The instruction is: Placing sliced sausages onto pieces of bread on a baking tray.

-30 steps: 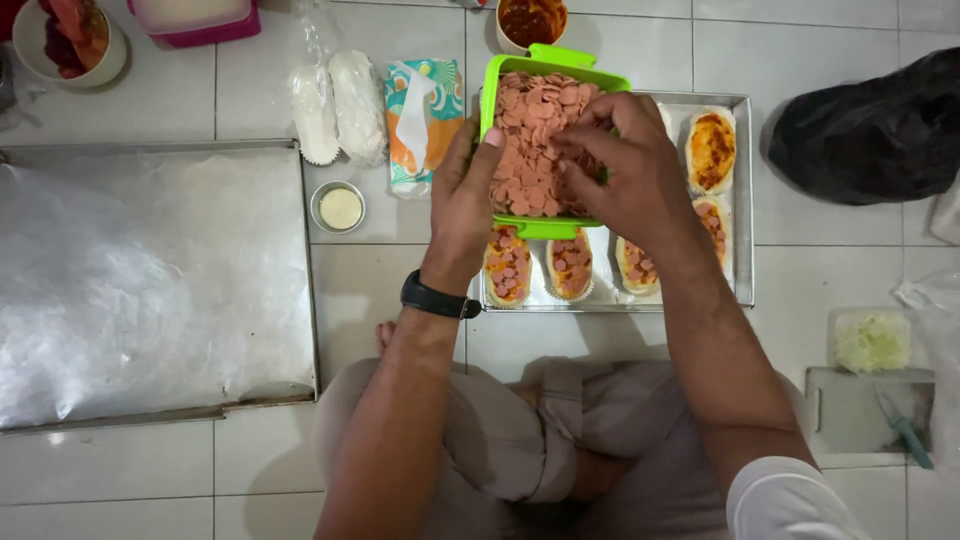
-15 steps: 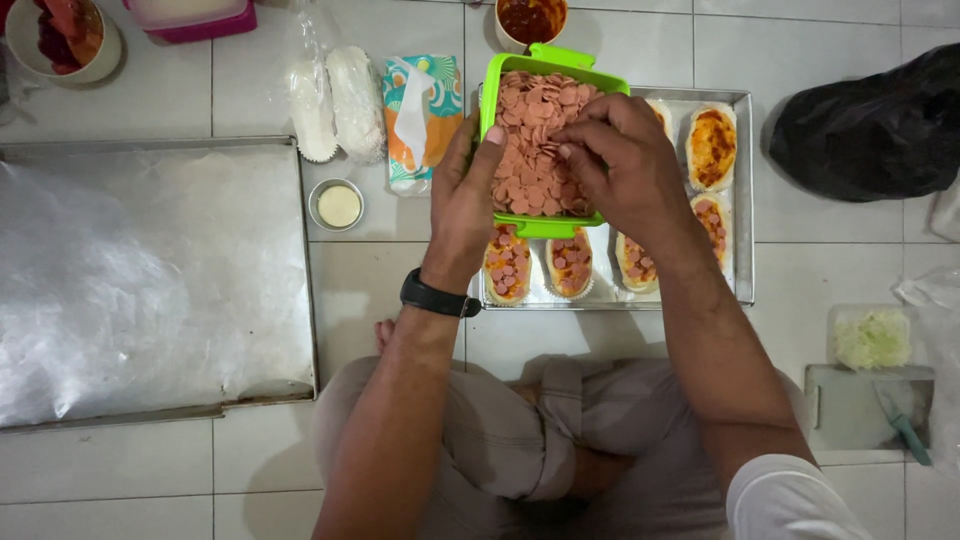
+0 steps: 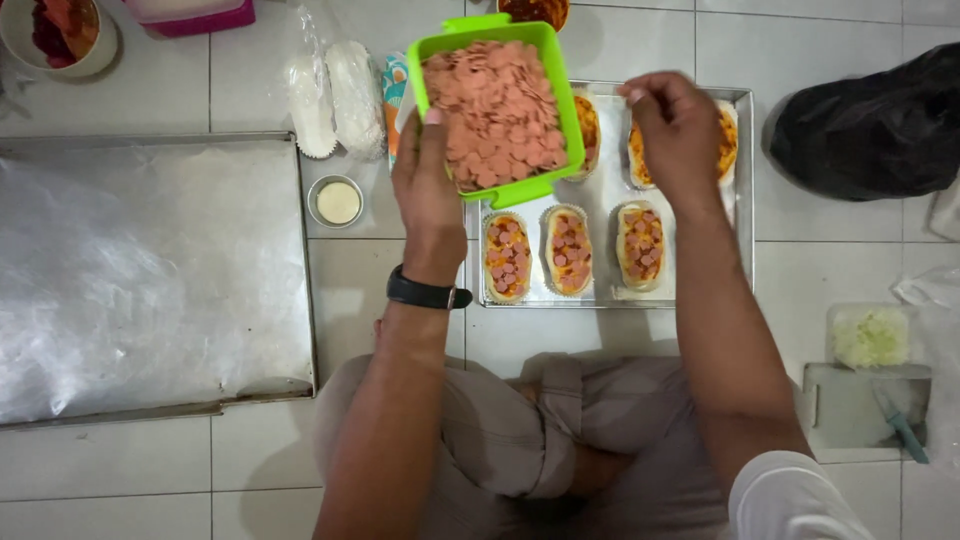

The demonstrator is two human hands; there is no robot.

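Left hand (image 3: 430, 200) grips the green tub (image 3: 495, 105) of sausage slices, keeping it beside the right hand (image 3: 675, 130); those fingers, pinched narrow, hover over a sauced bun (image 3: 722, 145)

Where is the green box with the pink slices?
In the head view, the green box is top centre, held by the left hand over the left end of the baking tray.
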